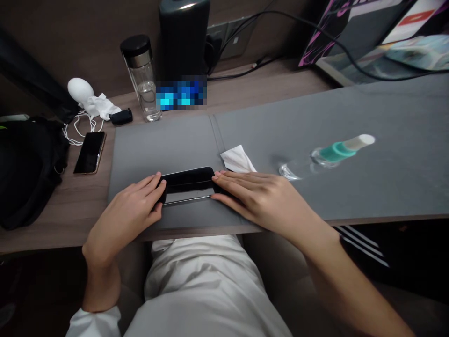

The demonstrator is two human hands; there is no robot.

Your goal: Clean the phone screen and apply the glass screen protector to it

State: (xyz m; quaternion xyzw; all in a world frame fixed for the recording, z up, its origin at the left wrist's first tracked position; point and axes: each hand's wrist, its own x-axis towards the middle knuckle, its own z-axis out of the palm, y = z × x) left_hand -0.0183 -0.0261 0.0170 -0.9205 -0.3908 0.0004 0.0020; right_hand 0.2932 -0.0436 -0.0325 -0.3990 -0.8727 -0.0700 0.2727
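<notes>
Left hand (128,206) and right hand (256,196), seen from above at the front edge of a grey desk mat (164,145). Both hands grip a glossy black slab with rounded corners (187,185), which lies flat on the mat, its long side running across the person's front. Left fingers (150,185) curl over the slab's left end. Right fingers (231,180) extend almost straight, their tips pressing on the right end, with the thumb side along the near corner.

Just beyond the right fingers lies a crumpled white tissue (237,159). Farther right, a clear bottle with a teal collar and white cap (328,157) lies on its side on the mat. Beyond the mat, on the wooden desk (70,206), stand an upright glass tumbler with a black lid (142,77) and a dark cylinder (184,32). A smartphone (89,152) lies left of the mat, beside a black bag (28,173). A white face mask (100,106) lies by the tumbler.
</notes>
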